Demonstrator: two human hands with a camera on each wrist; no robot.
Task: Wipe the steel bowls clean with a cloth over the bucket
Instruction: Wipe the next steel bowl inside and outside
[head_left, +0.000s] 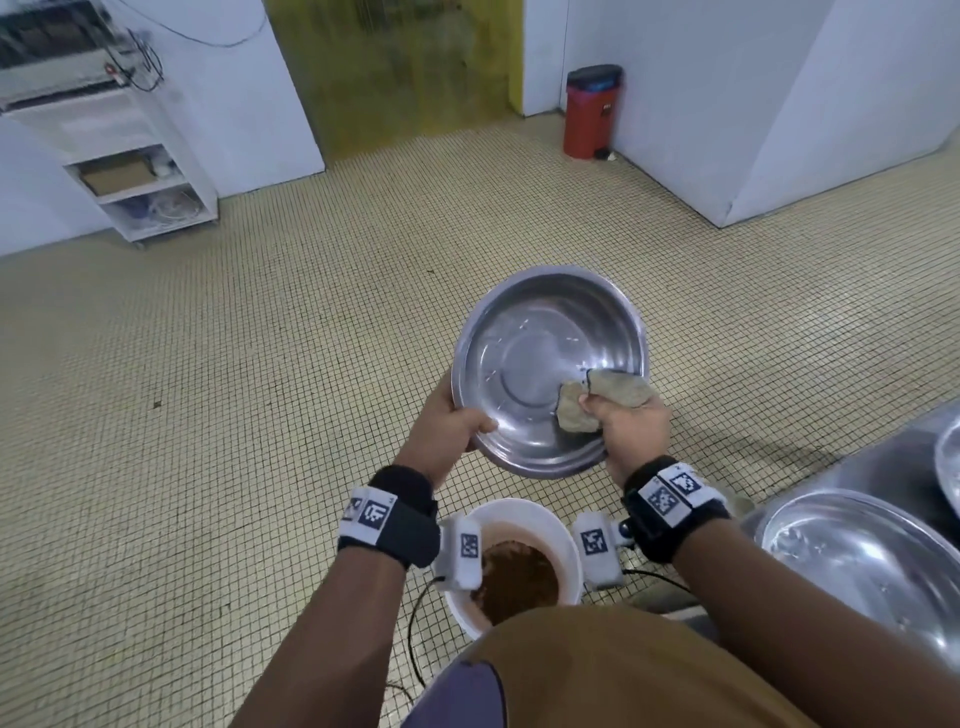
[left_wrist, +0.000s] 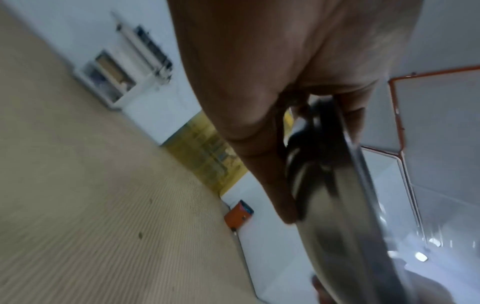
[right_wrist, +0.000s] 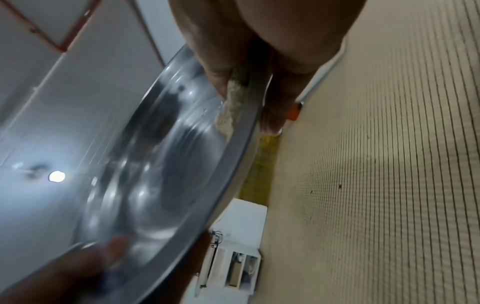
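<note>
Two hands work in my head view: left hand grips the bowl by its rim, tilted beyond the bucket; right hand clutches the cloth against the bowl's inner wall. Left wrist: fingers curl behind the bowl. Right wrist: cloth pinched over the rim.

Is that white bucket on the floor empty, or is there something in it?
Not empty. The white bucket holds brown, murky stuff partway up; whether it is liquid or sludge, I cannot tell.
</note>
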